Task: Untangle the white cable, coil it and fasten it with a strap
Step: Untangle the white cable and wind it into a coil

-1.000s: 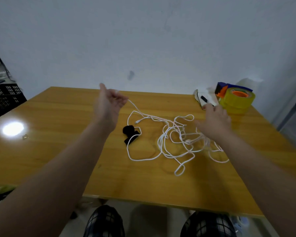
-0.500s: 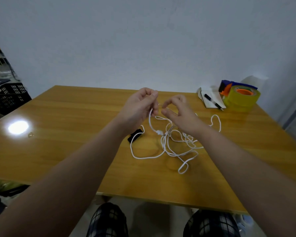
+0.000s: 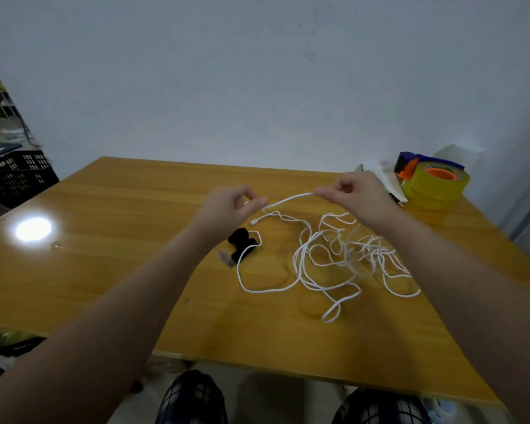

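**Limp cable pinched taut**

Head view: our left hand (image 3: 230, 206) and right hand (image 3: 355, 194) each pinch the white cable (image 3: 291, 199) at frame centre, and the tangle lies on the table (image 3: 120, 270) at lower right. We judge it light, floppy and snag-prone, best held near the free plug.

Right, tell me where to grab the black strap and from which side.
Pinch its far left lobe, coming from the left. The black strap lies flat on the table, and a loop of the white cable crosses its right end, so that lobe is free.
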The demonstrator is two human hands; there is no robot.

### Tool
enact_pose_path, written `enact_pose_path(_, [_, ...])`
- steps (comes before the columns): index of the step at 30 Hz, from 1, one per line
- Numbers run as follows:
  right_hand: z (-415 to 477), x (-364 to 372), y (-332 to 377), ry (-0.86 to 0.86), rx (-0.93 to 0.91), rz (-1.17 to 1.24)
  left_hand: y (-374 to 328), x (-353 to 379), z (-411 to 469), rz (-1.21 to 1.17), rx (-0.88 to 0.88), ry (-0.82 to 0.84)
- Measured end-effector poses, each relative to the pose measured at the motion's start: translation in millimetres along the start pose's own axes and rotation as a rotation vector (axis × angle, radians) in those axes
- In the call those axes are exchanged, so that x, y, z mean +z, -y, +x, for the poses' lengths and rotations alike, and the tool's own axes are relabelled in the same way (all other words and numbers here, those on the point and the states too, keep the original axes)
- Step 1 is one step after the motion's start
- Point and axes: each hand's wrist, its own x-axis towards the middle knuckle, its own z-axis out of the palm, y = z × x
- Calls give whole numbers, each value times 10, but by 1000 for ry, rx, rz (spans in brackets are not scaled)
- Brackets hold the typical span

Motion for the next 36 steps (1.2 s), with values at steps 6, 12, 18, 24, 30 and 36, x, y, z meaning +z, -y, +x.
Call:
enact_pose_path(6, [64, -268, -167, -259, 53, -270, 329, 76, -101, 53, -117, 122])
enact_pose_path(12, [14, -45, -244, -123, 254, -659, 185, 206, -186, -930, -397, 147])
enact_pose_path(18, [-120, 256, -280, 13, 93, -482, -208, 171, -189, -1333, -305, 282])
enact_pose_path(24, [-353, 446, -183, 261, -165, -563, -211, 218, 8, -1166, -213, 82])
enact_pose_path(30, [-495, 250, -360, 268, -100, -314, 167, 82, 82, -800, -339, -187])
enact_pose_path(36, [-503, 230, -174, 156, -446, -661, -80, 316, 54, -904, -365, 175])
